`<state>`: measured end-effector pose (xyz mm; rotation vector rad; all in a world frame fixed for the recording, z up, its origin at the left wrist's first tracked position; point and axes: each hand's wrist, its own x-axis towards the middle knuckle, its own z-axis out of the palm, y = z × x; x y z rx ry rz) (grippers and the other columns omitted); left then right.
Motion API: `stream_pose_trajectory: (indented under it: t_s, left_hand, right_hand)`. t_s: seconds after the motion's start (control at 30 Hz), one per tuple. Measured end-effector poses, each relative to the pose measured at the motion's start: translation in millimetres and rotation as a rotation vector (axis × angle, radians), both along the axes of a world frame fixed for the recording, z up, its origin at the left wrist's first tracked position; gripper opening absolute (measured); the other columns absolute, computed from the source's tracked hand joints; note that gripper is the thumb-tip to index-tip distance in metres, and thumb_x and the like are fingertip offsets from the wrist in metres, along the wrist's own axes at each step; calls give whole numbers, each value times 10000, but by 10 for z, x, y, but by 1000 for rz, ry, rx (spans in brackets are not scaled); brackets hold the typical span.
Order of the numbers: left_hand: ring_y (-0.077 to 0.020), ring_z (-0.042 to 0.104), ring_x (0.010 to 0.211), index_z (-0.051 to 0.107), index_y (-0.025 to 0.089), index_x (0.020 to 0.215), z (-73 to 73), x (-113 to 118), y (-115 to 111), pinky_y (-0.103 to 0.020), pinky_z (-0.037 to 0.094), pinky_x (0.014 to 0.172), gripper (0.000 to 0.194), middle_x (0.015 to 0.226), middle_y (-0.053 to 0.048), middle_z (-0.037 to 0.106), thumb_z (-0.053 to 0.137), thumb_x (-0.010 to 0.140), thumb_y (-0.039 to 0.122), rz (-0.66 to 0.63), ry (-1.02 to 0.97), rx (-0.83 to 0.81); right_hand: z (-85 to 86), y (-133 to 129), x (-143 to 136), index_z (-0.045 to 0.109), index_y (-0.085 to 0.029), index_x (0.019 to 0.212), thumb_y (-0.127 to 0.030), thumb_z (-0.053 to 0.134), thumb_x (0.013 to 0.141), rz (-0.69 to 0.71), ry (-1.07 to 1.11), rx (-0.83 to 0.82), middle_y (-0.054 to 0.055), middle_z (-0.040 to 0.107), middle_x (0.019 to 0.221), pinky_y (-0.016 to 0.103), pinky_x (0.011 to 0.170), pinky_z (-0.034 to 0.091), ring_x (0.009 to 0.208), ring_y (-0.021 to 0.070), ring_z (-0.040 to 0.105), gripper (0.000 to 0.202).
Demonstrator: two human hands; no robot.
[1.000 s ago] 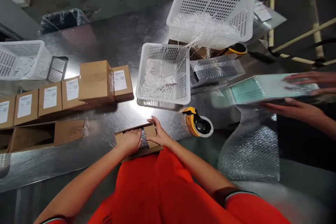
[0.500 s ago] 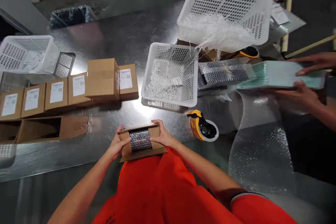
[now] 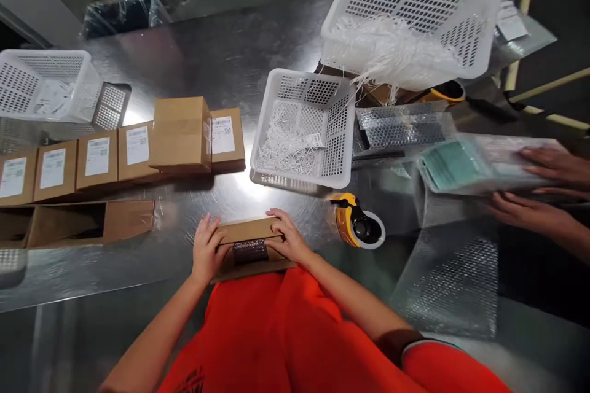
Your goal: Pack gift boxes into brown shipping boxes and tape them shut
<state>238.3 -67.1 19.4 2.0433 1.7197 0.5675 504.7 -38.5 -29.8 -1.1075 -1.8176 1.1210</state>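
A small cardboard box (image 3: 249, 230) is held against the front of my red shirt, its far flap tilted partway over the opening. Inside lies a dark bubble-wrapped item (image 3: 249, 251), partly covered by the flap. My left hand (image 3: 207, 250) grips the box's left end, fingers over the flap edge. At the right end, my right hand (image 3: 288, 239) holds the flap and side between thumb and fingers. To the right of my hands a yellow tape dispenser (image 3: 353, 220) rests on the metal table (image 3: 184, 264).
Labelled boxes (image 3: 98, 156) line the left, behind an open box (image 3: 71, 225). Ahead are a basket of white strings (image 3: 302, 129) and a larger basket (image 3: 410, 24). At the right, another person's hands (image 3: 539, 196) hold a wrapped bundle (image 3: 461, 163) over bubble wrap (image 3: 452, 276).
The far flap has folded down over more of the wrapped item. My left fingers have risen onto the flap. The other person's bundle has moved down and turned.
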Motion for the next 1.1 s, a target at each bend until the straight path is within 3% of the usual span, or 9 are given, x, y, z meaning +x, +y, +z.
stream_pose_trajectory:
  t_s: [0.07,0.13,0.33,0.47,0.57,0.77,0.83,0.97,1.1]
  left_hand:
    - [-304,511,1291,622,226,1029,130,-34,8,-634,260,1140,185,1259,-104,656,553,858,208,-274,124,-58]
    - [-342,515,1275,618,179,1081,241,-23,-16,-623,263,1141,292,1328,-157,605,616,813,294,-393,244,-136]
    - [-477,302,1383,492,92,1303,339,162,-160,-645,268,1098,868,1484,-282,378,675,659,644,-397,380,-192]
    - [-446,465,1250,604,139,1116,309,281,-89,-622,362,1026,598,1341,-256,530,689,708,567,-339,436,-144]
    - [-414,544,1139,612,148,1072,253,370,-27,-603,435,928,364,1249,-249,588,650,795,381,-273,466,-137]
    - [-367,496,1257,591,171,1105,18,452,-168,-629,339,1048,264,1304,-211,575,535,853,227,-68,345,-57]
    - [-381,439,1321,583,164,1140,-5,432,-205,-639,283,1090,334,1382,-220,522,574,839,310,-132,337,-47]
    - [-484,275,1394,459,148,1366,79,358,-135,-743,124,1081,843,1522,-275,323,690,675,573,-323,388,-126]
    - [-510,373,1303,375,136,1448,166,265,10,-731,207,1030,961,1476,-295,381,722,628,498,-435,440,-213]
  right_hand:
    - [35,15,45,471,-237,744,-458,647,835,59,-51,1,108,566,1224,496,1001,407,1200,279,481,297]
    - [79,47,84,486,-227,699,-460,628,850,113,-93,20,108,577,1216,477,969,421,1162,270,500,312]
    - [211,156,70,558,-207,678,-450,558,897,151,-247,-18,98,594,1188,468,939,409,1103,257,525,327]
    - [274,190,24,565,-202,644,-397,382,978,128,-221,-198,88,606,1149,450,951,416,1074,231,538,428]
    - [313,166,3,556,-201,665,-455,561,892,120,-191,-274,91,577,1198,432,957,429,1130,246,520,340]
    - [259,30,-52,521,-218,725,-402,720,773,53,-328,-79,117,571,1203,438,917,438,1126,276,507,275]
    - [214,-3,-75,507,-222,705,-428,703,785,25,-356,10,123,583,1188,447,903,432,1113,288,502,295]
    - [154,-40,-143,500,-223,650,-440,623,855,-40,-376,62,111,602,1155,442,888,424,1084,278,515,323]
    - [154,-73,-221,525,-226,653,-386,557,903,-122,-379,78,100,612,1099,428,874,425,1047,260,530,299]
